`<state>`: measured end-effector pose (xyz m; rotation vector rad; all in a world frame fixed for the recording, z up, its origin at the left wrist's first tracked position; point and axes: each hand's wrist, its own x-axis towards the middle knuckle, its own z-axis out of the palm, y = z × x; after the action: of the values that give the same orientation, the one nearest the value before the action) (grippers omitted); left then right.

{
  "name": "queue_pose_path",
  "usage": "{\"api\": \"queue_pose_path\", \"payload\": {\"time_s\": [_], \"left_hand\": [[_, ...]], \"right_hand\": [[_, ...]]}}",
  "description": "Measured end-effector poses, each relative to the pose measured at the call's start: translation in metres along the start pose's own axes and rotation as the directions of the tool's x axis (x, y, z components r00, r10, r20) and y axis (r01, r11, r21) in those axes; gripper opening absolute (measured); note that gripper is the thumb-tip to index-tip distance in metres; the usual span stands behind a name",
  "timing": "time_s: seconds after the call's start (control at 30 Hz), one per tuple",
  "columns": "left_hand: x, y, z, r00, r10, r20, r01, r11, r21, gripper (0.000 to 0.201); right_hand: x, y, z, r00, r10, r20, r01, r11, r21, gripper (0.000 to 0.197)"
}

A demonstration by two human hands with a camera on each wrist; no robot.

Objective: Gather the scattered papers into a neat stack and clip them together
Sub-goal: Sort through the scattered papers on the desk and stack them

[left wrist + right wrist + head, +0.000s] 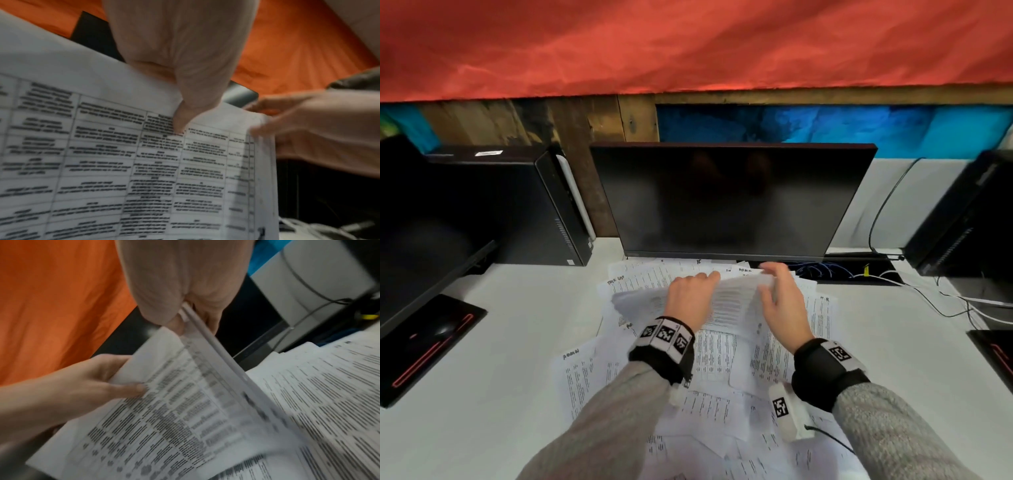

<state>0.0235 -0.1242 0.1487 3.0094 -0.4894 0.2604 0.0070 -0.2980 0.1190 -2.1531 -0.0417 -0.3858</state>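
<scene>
Several printed sheets (709,373) lie scattered and overlapping on the white desk (493,431), in front of the monitor. Above them I hold a small bundle of sheets (736,298), lifted off the pile. My left hand (703,282) grips its left edge; in the left wrist view the thumb (180,123) presses on the printed table of the bundle (115,162). My right hand (774,279) pinches the right edge, and in the right wrist view the right hand (185,316) has thumb and fingers closed on the bundle's edge (207,344). The left hand (98,378) shows across the bundle.
A dark monitor (726,202) stands right behind the papers. A black computer tower (524,205) and a second screen (421,246) are at the left, with a mouse on a black pad (431,346). Cables (928,298) and another tower (969,219) are at the right.
</scene>
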Motion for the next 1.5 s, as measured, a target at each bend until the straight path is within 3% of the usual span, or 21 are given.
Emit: {"api": "queue_pose_path", "payload": {"time_s": [0.07, 0.13, 0.2, 0.27, 0.33, 0.4, 0.47, 0.6, 0.67, 0.73, 0.83, 0.93, 1.03, 1.17, 1.3, 1.4, 1.5], "left_hand": [[0.0, -0.013, -0.016, 0.991, -0.103, -0.089, 0.086, 0.981, -0.172, 0.027], [-0.002, -0.033, -0.031, 0.963, -0.249, -0.1, 0.169, 0.852, -0.495, 0.026], [-0.003, -0.047, -0.041, 0.956, -0.294, -0.016, 0.165, 0.579, -0.798, 0.03], [-0.007, -0.05, -0.043, 0.947, -0.316, 0.063, 0.19, 0.39, -0.901, 0.031], [-0.015, -0.039, -0.036, 0.918, -0.382, 0.11, 0.228, 0.279, -0.933, 0.031], [-0.026, -0.024, -0.024, 0.869, -0.479, 0.123, 0.24, 0.191, -0.952, 0.037], [-0.038, -0.007, -0.019, 0.824, -0.546, 0.151, 0.29, 0.177, -0.941, 0.053], [-0.05, 0.005, 0.008, 0.809, -0.552, 0.203, 0.328, 0.136, -0.935, 0.06], [-0.051, 0.004, 0.015, 0.798, -0.561, 0.221, 0.353, 0.139, -0.925, 0.062], [-0.049, 0.002, 0.019, 0.8, -0.559, 0.218, 0.356, 0.151, -0.922, 0.062], [-0.045, -0.002, 0.024, 0.781, -0.587, 0.213, 0.364, 0.151, -0.919, 0.069], [-0.042, -0.009, 0.036, 0.774, -0.596, 0.213, 0.377, 0.163, -0.912, 0.069], [-0.041, -0.012, 0.044, 0.797, -0.581, 0.167, 0.339, 0.199, -0.92, 0.033], [-0.038, -0.014, 0.056, 0.818, -0.558, 0.142, 0.316, 0.229, -0.921, 0.028], [-0.037, -0.014, 0.063, 0.817, -0.555, 0.156, 0.361, 0.281, -0.889, 0.037], [-0.034, -0.02, 0.057, 0.815, -0.568, 0.113, 0.341, 0.314, -0.886, 0.039], [-0.028, -0.027, 0.04, 0.833, -0.546, 0.093, 0.302, 0.307, -0.902, 0.045]], "right_hand": [[-0.004, 0.015, -0.008, 0.978, 0.168, -0.126, -0.147, 0.976, 0.163, 0.067], [-0.005, 0.025, -0.017, 0.922, 0.381, -0.075, -0.338, 0.883, 0.325, 0.091], [0.001, 0.018, -0.027, 0.876, 0.45, 0.172, -0.474, 0.737, 0.482, 0.081], [0.012, 0.001, -0.034, 0.863, 0.355, 0.359, -0.503, 0.656, 0.562, 0.052], [0.023, -0.013, -0.034, 0.887, 0.263, 0.379, -0.454, 0.641, 0.619, 0.038], [0.025, -0.02, -0.03, 0.902, 0.244, 0.357, -0.428, 0.615, 0.662, 0.037], [0.019, -0.022, -0.022, 0.915, 0.251, 0.315, -0.399, 0.669, 0.627, 0.035], [-0.002, -0.026, -0.007, 0.982, 0.173, 0.082, -0.191, 0.877, 0.442, 0.034], [-0.005, -0.029, -0.003, 0.994, 0.06, -0.088, -0.029, 0.949, 0.314, 0.049], [-0.003, -0.029, -0.003, 0.978, -0.119, -0.171, 0.142, 0.982, 0.128, 0.06], [0.002, -0.027, -0.007, 0.935, -0.336, -0.112, 0.318, 0.936, -0.152, 0.063], [0.005, -0.024, -0.011, 0.929, -0.37, -0.031, 0.345, 0.891, -0.295, 0.051], [0.007, -0.02, -0.014, 0.952, -0.306, 0.013, 0.292, 0.895, -0.336, 0.049], [0.007, -0.021, -0.013, 0.954, -0.298, 0.043, 0.296, 0.903, -0.31, 0.061], [0.012, -0.026, -0.009, 0.957, -0.284, -0.066, 0.274, 0.953, -0.129, 0.052], [0.016, -0.027, -0.012, 0.987, -0.011, -0.16, 0.053, 0.964, 0.259, 0.052], [0.014, -0.02, -0.026, 0.965, 0.251, 0.081, -0.251, 0.782, 0.571, 0.048]]}}
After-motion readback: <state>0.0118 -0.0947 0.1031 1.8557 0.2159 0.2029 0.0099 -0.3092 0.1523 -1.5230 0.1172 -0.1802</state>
